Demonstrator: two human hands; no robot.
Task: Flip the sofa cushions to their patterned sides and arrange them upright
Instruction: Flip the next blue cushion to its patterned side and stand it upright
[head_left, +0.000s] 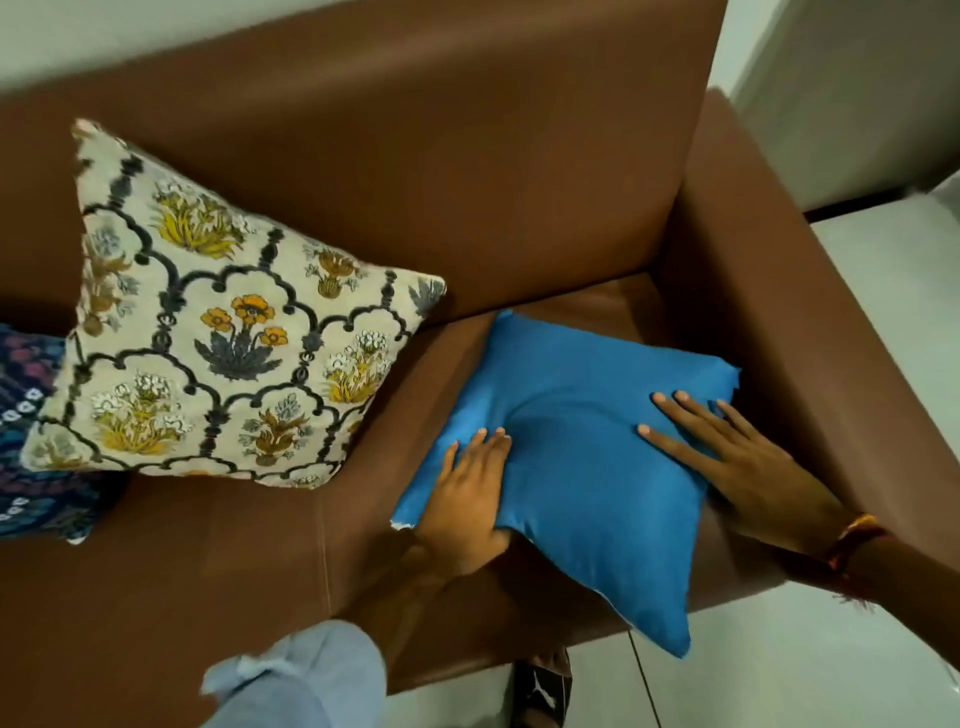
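A plain blue cushion (576, 467) lies flat on the right end of the brown sofa seat (218, 561), its near corner hanging over the front edge. My left hand (467, 499) grips its left edge, fingers on top and thumb hidden below. My right hand (727, 457) lies on its right side, fingers spread flat. A cream floral cushion (218, 322) leans upright against the backrest, patterned side out. At the far left edge a dark blue patterned cushion (31, 447) is partly in view.
The sofa's right armrest (769, 291) rises just beside the blue cushion. The backrest (467, 156) runs behind both cushions. White tiled floor (779, 665) lies in front, with a dark sandal (540, 691) by the sofa's edge.
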